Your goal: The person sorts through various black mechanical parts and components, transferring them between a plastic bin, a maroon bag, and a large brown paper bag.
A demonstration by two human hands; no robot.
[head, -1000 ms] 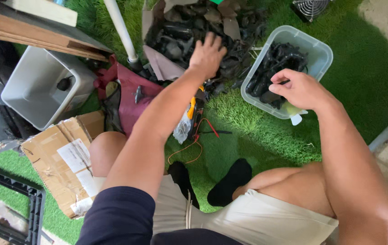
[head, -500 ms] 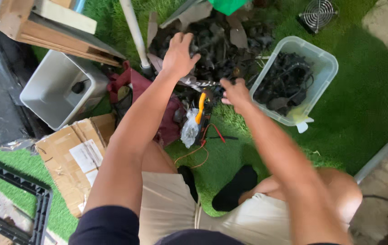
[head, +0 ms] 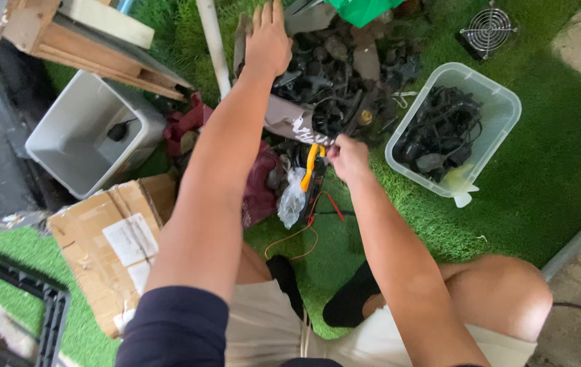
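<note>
While left hand (head: 268,41) reached farther — right hand (head: 348,158) (closed) | left clear tub (head: 501,109)

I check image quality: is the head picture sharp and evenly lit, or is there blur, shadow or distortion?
Head view: soft daylight, no glare; the black pile loses detail in shadow; the left hand and right hand look slightly soft; the wide lens stretches the arms near the bottom edge.

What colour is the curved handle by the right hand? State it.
Orange-yellow. The curved handle lies just left of the right hand, clearest in the head view.
</note>
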